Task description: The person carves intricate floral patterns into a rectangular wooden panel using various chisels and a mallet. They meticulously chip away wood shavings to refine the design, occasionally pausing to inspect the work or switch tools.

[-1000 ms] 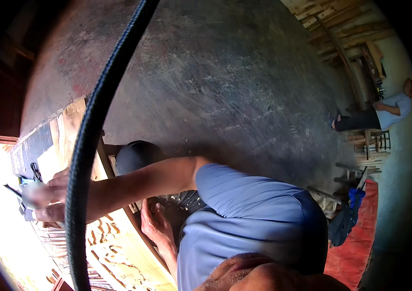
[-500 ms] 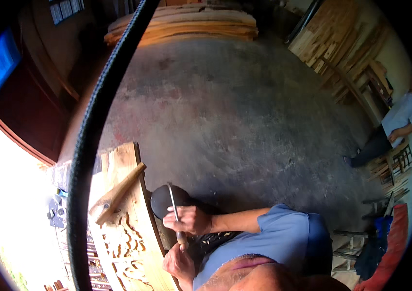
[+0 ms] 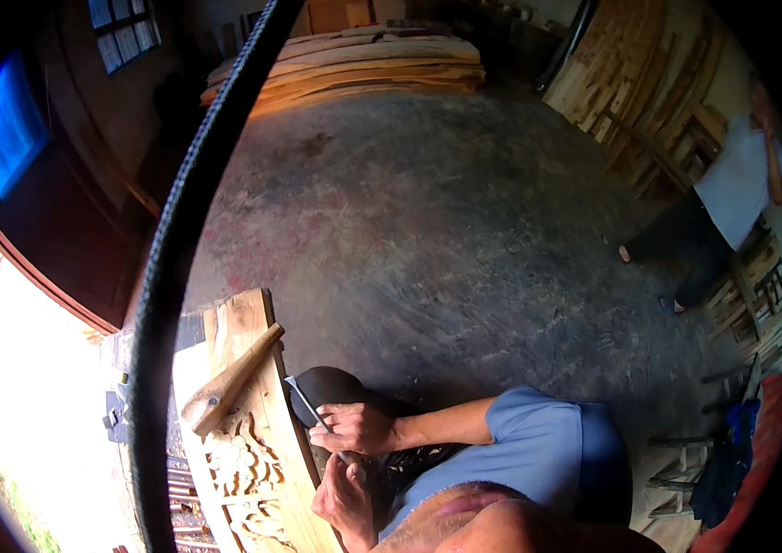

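Note:
My right hand (image 3: 359, 429) is closed around the steel shaft of a chisel (image 3: 303, 396), whose flared tip points up and left over my dark-clad knee. Below it, my left hand (image 3: 343, 505) grips the chisel's rear end, largely hiding it. Just left of both hands is a pale wooden board (image 3: 296, 479) with carved scrollwork (image 3: 241, 465). A wooden mallet (image 3: 225, 387) lies diagonally across the board's upper part.
Tools (image 3: 117, 415) lie left of the board, partly washed out by doorway glare. Stacked planks (image 3: 354, 69) line the back. A person (image 3: 732, 184) stands at right near leaning timber (image 3: 630, 64); stools (image 3: 676, 470) and red cloth (image 3: 750, 470) sit lower right.
My right hand came from the tools at far left onto the chisel, joining my left hand. The chisel has since tilted further left. The view swung round; the person at right shifted posture.

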The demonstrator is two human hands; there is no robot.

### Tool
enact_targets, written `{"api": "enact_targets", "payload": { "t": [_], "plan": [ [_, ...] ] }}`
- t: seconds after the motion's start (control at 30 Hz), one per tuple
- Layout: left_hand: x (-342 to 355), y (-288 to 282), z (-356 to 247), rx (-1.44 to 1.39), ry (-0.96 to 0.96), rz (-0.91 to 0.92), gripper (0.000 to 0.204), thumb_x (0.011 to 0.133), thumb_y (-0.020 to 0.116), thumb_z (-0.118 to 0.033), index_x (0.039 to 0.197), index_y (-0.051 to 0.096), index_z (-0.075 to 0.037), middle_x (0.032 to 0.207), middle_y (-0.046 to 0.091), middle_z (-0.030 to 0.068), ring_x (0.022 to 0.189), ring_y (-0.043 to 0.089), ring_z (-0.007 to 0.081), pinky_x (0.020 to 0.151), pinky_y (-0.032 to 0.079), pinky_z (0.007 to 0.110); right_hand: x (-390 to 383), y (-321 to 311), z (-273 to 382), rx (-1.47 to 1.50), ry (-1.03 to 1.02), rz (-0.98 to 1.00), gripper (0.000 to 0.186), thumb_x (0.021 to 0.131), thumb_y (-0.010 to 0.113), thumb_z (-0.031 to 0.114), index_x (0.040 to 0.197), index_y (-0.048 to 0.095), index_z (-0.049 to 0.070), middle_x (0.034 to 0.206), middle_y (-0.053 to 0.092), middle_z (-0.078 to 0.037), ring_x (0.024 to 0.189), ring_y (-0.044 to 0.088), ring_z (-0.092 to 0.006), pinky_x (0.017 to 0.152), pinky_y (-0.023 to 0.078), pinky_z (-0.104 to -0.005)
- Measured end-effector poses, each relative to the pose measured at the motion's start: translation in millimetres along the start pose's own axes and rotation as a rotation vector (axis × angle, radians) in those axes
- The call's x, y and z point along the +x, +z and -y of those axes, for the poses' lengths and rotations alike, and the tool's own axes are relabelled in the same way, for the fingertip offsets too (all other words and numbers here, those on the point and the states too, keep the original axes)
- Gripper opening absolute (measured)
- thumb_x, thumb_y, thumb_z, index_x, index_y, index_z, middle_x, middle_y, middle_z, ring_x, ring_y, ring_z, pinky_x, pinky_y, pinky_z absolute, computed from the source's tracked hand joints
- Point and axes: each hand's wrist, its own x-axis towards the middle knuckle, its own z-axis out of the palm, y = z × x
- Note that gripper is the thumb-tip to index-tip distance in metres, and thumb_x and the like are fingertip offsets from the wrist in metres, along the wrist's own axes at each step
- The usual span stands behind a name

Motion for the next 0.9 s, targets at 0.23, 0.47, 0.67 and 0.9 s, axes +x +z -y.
{"api": "enact_targets", "payload": {
  "t": [0.23, 0.47, 0.67, 0.9],
  "plan": [
    [-4.7, 2.9, 6.7, 0.002, -0.033, 0.031, 0.031, 0.105, 0.068, -0.021, 0.123, 0.071, 0.003, 0.094, 0.079, 0.0188, 0.082, 0.078, 0.0369, 0.070, 0.060, 0.040, -0.5, 2.5, -0.4, -0.027, 0.003, 0.039, 0.022, 0.094, 0.065, 0.015, 0.110, 0.074, 0.002, 0.108, 0.079, -0.014, 0.100, 0.077, -0.0296, 0.112, 0.053, -0.0519],
    [-6.6, 7.7, 7.1, -0.028, -0.044, -0.005, 0.030, 0.105, 0.067, -0.019, 0.124, 0.071, 0.004, 0.095, 0.079, 0.0189, 0.082, 0.077, 0.0373, 0.070, 0.059, 0.042, 4.9, -4.3, 1.8, -0.020, -0.007, 0.064, 0.019, 0.095, 0.064, 0.013, 0.108, 0.073, 0.002, 0.112, 0.079, -0.014, 0.103, 0.077, -0.0291, 0.113, 0.053, -0.0527],
    [-4.2, 8.0, 4.1, 0.016, -0.040, 0.018, 0.034, 0.106, 0.067, -0.025, 0.125, 0.071, 0.003, 0.092, 0.078, 0.0193, 0.078, 0.076, 0.0382, 0.069, 0.058, 0.043, 0.1, -0.8, -1.8, -0.055, -0.015, 0.077, 0.022, 0.095, 0.062, 0.016, 0.110, 0.071, 0.003, 0.109, 0.078, -0.012, 0.096, 0.076, -0.0292, 0.109, 0.056, -0.0529],
    [-4.9, 11.7, 3.2, -0.106, -0.034, -0.027, 0.050, 0.099, 0.077, -0.031, 0.134, 0.065, 0.003, 0.091, 0.077, 0.0188, 0.076, 0.074, 0.0379, 0.068, 0.057, 0.043, 4.5, -3.1, 2.8, -0.046, -0.008, 0.002, 0.014, 0.092, 0.067, 0.011, 0.104, 0.072, 0.004, 0.103, 0.079, -0.013, 0.092, 0.077, -0.0276, 0.111, 0.055, -0.0503]
  ]
}}
